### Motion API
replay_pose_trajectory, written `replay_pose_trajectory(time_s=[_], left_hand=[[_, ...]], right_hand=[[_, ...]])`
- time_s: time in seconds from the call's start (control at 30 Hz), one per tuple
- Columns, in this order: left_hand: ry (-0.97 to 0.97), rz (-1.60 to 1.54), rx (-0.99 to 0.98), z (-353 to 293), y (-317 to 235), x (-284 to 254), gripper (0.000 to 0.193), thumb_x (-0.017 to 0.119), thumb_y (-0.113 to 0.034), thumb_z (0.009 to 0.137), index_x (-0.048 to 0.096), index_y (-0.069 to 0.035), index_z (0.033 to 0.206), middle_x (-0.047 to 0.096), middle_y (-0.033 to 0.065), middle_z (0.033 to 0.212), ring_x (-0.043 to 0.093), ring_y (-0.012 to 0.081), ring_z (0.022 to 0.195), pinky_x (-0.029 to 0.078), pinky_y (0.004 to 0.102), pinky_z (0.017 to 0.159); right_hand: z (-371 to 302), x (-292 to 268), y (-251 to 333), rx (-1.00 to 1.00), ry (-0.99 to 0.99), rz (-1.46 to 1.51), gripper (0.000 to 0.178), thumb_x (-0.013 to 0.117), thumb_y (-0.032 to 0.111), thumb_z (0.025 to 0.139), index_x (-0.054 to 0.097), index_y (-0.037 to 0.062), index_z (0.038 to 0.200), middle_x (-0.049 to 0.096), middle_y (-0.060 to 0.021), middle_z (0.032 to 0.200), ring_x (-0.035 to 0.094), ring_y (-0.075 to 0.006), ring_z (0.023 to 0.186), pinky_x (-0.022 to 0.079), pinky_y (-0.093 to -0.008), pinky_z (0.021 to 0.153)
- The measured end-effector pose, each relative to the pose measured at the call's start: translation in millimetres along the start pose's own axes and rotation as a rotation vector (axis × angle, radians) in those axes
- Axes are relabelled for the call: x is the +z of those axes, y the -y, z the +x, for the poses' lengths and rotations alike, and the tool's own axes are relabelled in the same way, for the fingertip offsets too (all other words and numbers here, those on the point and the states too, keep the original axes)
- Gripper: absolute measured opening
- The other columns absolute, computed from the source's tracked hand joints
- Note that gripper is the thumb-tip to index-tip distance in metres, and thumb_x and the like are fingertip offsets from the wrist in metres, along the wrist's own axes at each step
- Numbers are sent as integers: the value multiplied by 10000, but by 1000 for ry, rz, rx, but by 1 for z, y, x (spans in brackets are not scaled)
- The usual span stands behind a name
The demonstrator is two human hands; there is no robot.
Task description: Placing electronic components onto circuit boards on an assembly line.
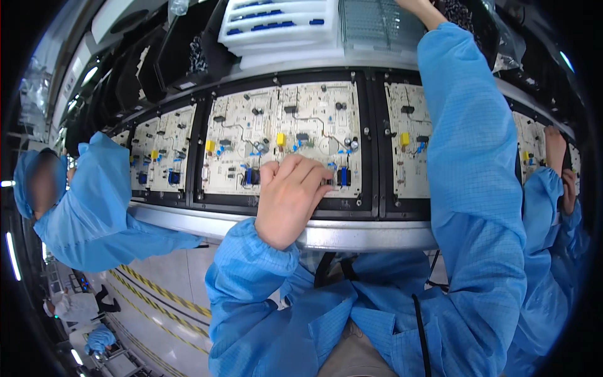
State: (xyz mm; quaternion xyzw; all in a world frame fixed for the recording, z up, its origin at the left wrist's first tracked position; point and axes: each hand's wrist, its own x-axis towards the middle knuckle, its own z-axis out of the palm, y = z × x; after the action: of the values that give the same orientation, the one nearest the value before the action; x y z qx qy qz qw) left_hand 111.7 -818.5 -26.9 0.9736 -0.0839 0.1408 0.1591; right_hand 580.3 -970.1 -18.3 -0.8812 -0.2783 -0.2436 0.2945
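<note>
My left hand [289, 196] is over the lower edge of a pale circuit board panel [242, 132] seated in a black frame [373, 144]. Its fingers are curled, with thumb and forefinger pinched together around something small and dark that I cannot make out. Just right of the fingertips stands a dark blue component [343, 176], and another blue component [251, 176] is left of the hand. Far forward, my right hand [422, 6] reaches past a clear plastic tray [380, 28]; its fingers are cut off by the upper edge.
White foam trays [279, 38] holding blue parts stand behind the frame. Black bins [191, 47] hold loose parts. Further framed boards [405, 135] line both sides, and a metal rail [370, 235] runs along the front. Co-workers in blue sit left [94, 201] and right [543, 207].
</note>
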Motion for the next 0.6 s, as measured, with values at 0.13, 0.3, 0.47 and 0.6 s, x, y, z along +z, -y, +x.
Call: replay_pose_trajectory(time_s=[0.13,0.3,0.47,0.6], left_hand=[[18,-19,14,1,3,1,177,705,-172,767,655,-141,934,625,-25,969,536,189,951,309,360,807],[35,-45,7,3,9,-2,162,689,-160,786,659,-146,945,627,-13,965,536,195,944,314,350,801],[5,-57,34,7,15,2,149,699,-186,774,656,-144,910,609,-33,914,538,163,944,322,346,807],[7,-91,24,6,16,4,160,706,-161,773,672,-142,929,635,-16,931,545,191,928,311,343,792]], right_hand=[[14,23,0,-52,-75,-17,186,625,100,719,725,27,857,677,-220,886,636,-366,920,501,-405,860],[8,4,12,-369,156,494,193,713,174,729,733,72,892,652,-230,942,610,-401,913,492,-444,879],[24,11,24,-9,129,-232,141,729,153,708,726,62,816,657,-212,929,620,-392,950,521,-460,814],[18,19,22,-266,158,145,108,706,118,714,688,36,781,653,-206,858,635,-374,853,522,-450,764]])
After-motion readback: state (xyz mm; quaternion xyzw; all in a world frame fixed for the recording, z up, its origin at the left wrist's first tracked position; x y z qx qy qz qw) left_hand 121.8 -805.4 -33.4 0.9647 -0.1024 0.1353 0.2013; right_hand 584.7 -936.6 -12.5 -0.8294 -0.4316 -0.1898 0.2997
